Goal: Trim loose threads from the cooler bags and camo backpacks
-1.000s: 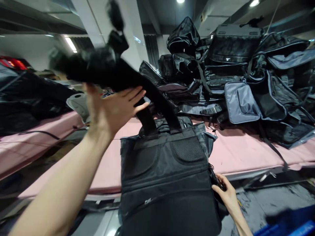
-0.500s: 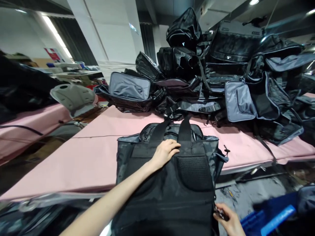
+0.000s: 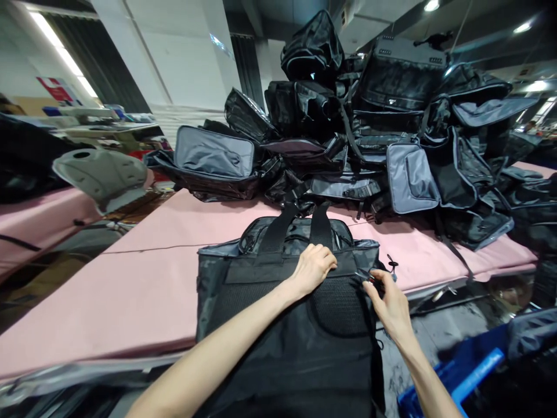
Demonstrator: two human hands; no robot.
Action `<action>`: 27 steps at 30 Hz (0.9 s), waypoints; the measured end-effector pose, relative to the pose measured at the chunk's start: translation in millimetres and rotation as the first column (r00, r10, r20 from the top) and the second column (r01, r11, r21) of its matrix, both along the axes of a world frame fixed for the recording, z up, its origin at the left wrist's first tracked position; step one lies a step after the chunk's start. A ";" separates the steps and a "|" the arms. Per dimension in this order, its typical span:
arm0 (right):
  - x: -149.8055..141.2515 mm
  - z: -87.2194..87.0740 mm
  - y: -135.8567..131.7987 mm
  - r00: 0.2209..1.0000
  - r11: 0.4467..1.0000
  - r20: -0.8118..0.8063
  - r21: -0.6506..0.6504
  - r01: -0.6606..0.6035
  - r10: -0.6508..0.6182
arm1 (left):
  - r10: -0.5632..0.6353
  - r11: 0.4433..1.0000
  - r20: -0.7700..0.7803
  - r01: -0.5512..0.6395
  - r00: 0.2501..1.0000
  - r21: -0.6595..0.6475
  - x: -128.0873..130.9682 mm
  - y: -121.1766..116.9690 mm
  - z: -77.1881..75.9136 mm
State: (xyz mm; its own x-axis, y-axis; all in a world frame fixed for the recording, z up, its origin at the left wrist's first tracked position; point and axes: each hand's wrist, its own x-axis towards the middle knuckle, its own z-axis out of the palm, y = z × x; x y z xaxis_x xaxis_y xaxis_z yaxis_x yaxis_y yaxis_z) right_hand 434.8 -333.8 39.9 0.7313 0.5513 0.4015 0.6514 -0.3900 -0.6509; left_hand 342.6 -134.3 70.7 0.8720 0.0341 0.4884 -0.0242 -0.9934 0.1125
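A black bag (image 3: 261, 325) with two webbing handles and a mesh pocket lies flat on the pink table (image 3: 143, 290), hanging over its near edge. My left hand (image 3: 314, 268) presses down on the bag's top panel just below the handles, fingers curled. My right hand (image 3: 387, 297) is at the bag's right top corner, pinching a small dark tool with a red spot against the seam; what the tool is I cannot make out.
A tall heap of black and grey bags (image 3: 383, 128) fills the far side of the table. A grey moulded part (image 3: 102, 174) sits at the left by another pink table. A blue crate (image 3: 456, 377) stands low at the right.
My right hand has risen from the bag's lower right side to its top right corner. My left hand has stayed on the top panel, shifting slightly right.
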 end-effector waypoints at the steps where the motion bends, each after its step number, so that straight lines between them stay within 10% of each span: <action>1: 0.6 2.2 8.4 0.998 1.000 0.053 -0.007 -0.028 0.028 | 0.035 0.999 0.014 -0.035 0.999 -0.025 0.8 0.2 -0.7; 10: 10.0 5.1 51.8 0.900 0.997 0.430 -0.043 -0.057 0.070 | 0.186 0.961 -0.005 -0.183 0.982 -0.206 6.3 -3.9 0.6; 23: 9.7 5.3 54.3 0.897 0.993 0.426 -0.039 -0.114 0.119 | 0.190 0.948 -0.017 -0.188 0.982 -0.256 9.0 -7.0 -2.9; 27: 18.7 8.1 49.9 0.928 0.998 0.368 0.011 -0.069 0.060 | 0.234 0.853 0.018 -0.197 0.972 -0.483 4.4 5.4 6.1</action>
State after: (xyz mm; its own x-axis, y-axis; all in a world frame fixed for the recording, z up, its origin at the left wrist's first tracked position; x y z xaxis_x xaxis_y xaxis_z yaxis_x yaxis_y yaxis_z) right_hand 453.5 -283.9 48.0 0.4936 0.5796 0.6484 0.8697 -0.3264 -0.3703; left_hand 347.0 -128.9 76.8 0.7780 0.4609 0.4270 0.1573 -0.8008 0.5779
